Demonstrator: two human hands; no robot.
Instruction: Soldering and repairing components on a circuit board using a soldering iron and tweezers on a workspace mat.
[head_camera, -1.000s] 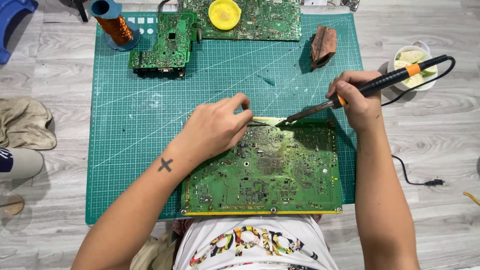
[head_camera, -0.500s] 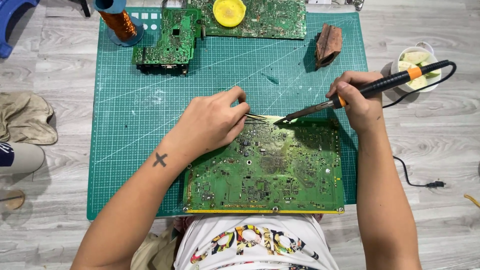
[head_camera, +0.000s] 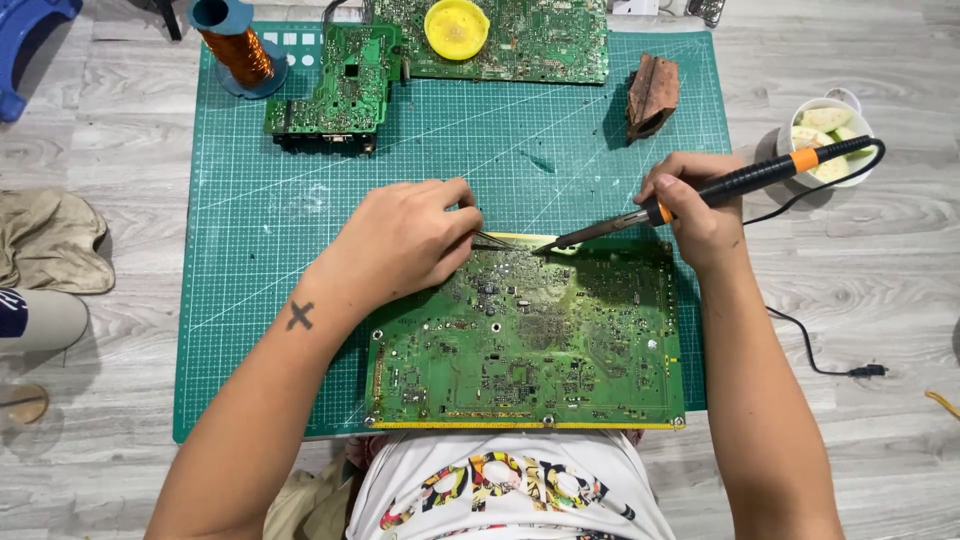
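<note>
Left hand (head_camera: 405, 245) pinches tweezers (head_camera: 492, 240) at the far edge of a green circuit board (head_camera: 525, 345) lying on a cutting mat (head_camera: 260, 240); right hand (head_camera: 695, 205), fingers wrapped round a soldering iron (head_camera: 700, 195), sets its tip beside the tweezers' points.

**Grey plank floor around a green mat**

The floor (head_camera: 120, 140) is laid with pale grey wood-look planks, seen on every side of the frame. A green cutting mat (head_camera: 300, 200), printed with a white grid, is spread across the centre. A blue stool (head_camera: 30, 40) is cut off at the upper left corner. A beige cloth (head_camera: 50, 240) is crumpled at the left edge. A black cord (head_camera: 820, 360) with its plug is trailed over the planks at the right. Even, soft light is cast, with faint shadows.
</note>
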